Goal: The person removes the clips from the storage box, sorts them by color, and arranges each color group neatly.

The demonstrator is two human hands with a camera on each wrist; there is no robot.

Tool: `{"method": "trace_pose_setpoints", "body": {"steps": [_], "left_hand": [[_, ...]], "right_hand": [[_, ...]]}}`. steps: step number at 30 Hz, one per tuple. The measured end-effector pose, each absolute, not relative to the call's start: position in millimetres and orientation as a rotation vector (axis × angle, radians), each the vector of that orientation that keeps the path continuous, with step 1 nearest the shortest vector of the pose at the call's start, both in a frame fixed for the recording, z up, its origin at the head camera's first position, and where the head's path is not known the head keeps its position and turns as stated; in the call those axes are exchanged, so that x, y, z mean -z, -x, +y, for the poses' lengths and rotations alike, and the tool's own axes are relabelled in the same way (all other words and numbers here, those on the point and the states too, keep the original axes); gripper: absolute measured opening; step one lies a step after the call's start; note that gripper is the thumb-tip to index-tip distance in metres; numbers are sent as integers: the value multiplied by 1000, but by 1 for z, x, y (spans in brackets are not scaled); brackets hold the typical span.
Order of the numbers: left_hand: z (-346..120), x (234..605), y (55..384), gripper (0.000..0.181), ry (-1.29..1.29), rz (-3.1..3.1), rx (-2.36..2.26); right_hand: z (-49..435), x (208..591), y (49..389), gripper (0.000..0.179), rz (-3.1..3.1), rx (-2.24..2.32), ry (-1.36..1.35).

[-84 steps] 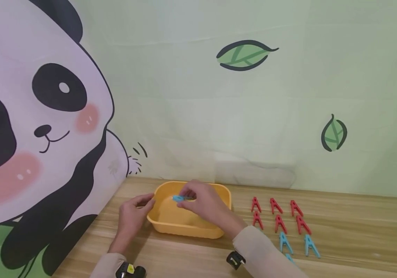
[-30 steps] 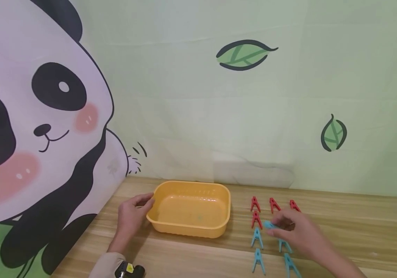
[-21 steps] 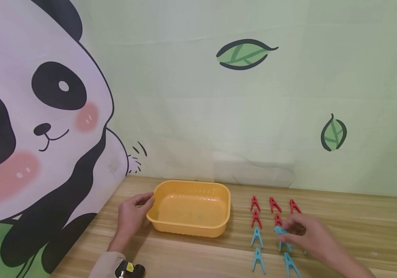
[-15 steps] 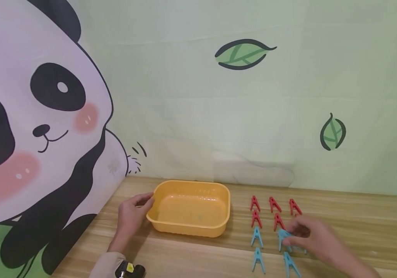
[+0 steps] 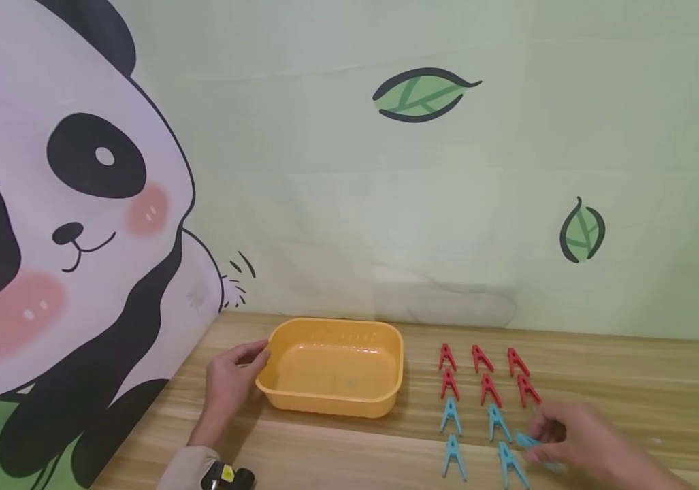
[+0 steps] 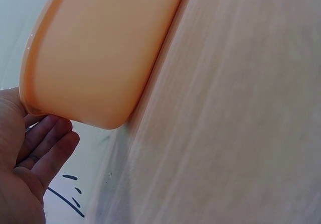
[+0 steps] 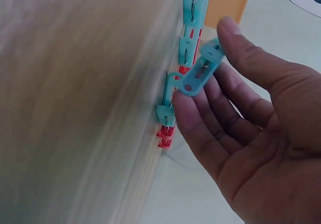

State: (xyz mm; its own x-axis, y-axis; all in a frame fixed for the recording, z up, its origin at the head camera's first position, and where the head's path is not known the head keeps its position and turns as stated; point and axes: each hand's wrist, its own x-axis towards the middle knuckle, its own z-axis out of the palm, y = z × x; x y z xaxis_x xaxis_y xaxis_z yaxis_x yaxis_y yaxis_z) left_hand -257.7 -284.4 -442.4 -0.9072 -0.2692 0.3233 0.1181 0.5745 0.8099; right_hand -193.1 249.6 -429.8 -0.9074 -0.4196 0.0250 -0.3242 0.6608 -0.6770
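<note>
In the head view my left hand [image 5: 234,381] holds the left end of a yellow plastic basin [image 5: 331,403]. The left wrist view shows its fingers [image 6: 57,146] against the basin's outer wall [image 6: 95,63], close under the rim. To the right, low over the wooden table, my right hand [image 5: 582,442] pinches a blue clothespin [image 5: 527,441] between thumb and fingertips. That clothespin [image 7: 200,68] shows tilted in the right wrist view. Beside the hand lie several red clothespins [image 5: 489,390] in rows, with blue ones [image 5: 499,423] in front of them. The right hand covers part of the table there.
The wooden table [image 5: 324,449] meets a green cloth backdrop [image 5: 447,204] with leaf prints behind the basin. A large printed panda [image 5: 98,204] fills the left side. A black wrist device [image 5: 226,475] sits at the left sleeve.
My right hand was over the basin with a blue clothespin, then crossed to the clothespins at right. Since then it has drifted farther right and nearer me. My left hand has stayed at the basin.
</note>
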Motion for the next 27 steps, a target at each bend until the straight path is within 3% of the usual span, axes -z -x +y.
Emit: {"method": "trace_pose_setpoints", "body": {"steps": [4, 14, 27], "left_hand": [[-284, 444, 258, 27, -126, -2392, 1283], [-284, 445, 260, 27, -136, -2394, 1282], [-286, 446, 260, 27, -128, -2402, 1273]], "right_hand": [[254, 430, 191, 26, 2669, 1071, 598], [252, 432, 188, 26, 2617, 909, 224], [264, 428, 184, 19, 2506, 970, 347]]}}
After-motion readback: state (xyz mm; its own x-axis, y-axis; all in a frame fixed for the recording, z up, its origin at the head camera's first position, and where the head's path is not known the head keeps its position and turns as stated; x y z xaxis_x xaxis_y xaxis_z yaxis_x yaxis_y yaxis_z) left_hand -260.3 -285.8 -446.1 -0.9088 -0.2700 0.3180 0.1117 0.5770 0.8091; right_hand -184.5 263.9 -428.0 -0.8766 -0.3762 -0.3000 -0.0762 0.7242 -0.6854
